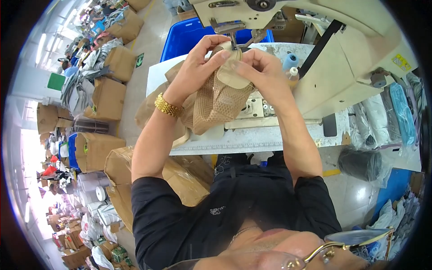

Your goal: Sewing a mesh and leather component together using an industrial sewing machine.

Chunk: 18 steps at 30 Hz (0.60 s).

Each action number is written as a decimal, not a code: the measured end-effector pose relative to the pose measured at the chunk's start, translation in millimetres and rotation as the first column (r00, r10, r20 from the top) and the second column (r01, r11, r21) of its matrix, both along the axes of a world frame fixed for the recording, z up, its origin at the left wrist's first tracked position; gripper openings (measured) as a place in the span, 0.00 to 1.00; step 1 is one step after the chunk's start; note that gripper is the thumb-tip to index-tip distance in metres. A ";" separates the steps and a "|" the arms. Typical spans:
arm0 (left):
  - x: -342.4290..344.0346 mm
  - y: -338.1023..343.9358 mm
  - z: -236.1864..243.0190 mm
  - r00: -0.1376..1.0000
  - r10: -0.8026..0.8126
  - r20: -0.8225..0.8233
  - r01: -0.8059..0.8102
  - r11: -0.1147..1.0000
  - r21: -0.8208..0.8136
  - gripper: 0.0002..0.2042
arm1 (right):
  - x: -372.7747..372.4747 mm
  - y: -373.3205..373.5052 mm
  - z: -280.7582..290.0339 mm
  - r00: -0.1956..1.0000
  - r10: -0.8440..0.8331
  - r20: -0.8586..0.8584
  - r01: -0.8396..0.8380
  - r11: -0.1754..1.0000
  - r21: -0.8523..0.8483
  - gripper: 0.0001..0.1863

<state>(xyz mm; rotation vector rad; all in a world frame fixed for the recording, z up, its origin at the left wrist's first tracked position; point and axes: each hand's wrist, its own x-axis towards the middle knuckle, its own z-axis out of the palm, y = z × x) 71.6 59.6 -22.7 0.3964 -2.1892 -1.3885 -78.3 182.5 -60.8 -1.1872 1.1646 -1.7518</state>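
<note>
A tan mesh fabric piece (218, 105) hangs bunched under the head of a cream sewing machine (245, 12). On it is a smooth beige rounded panel (231, 77), its upper end right at the presser foot and needle bar (233, 41). My left hand (203, 63), a gold bracelet on its wrist, grips the fabric from the left with thumb and fingers. From the right, my right hand (262, 71) pinches the panel's edge between thumb and bent fingers. Folds of the fabric drape over the table's front left part, and its underside is hidden.
Behind the white table (216, 147) stands a blue bin (182, 38). A blue thread cone (290, 60) and a small clear bottle (293, 74) are beside the machine's column. Open cardboard boxes (108, 99) line the left; plastic-wrapped rolls (375, 119) stand right.
</note>
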 end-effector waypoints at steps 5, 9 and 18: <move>-0.2 8.1 -4.5 0.998 0.064 -0.022 -0.064 0.998 0.001 0.19 | -4.1 3.7 2.8 1.000 0.022 0.016 -0.022 1.000 -0.006 0.12; -2.3 13.1 -1.8 0.990 0.119 -0.073 -0.123 0.991 -0.053 0.21 | -7.3 5.9 1.6 0.999 0.030 -0.031 -0.030 0.999 -0.010 0.14; 4.5 30.6 -1.6 0.992 0.100 -0.078 -0.121 0.930 -0.348 0.28 | -9.0 9.5 -8.7 1.000 0.025 -0.007 -0.025 0.997 -0.079 0.14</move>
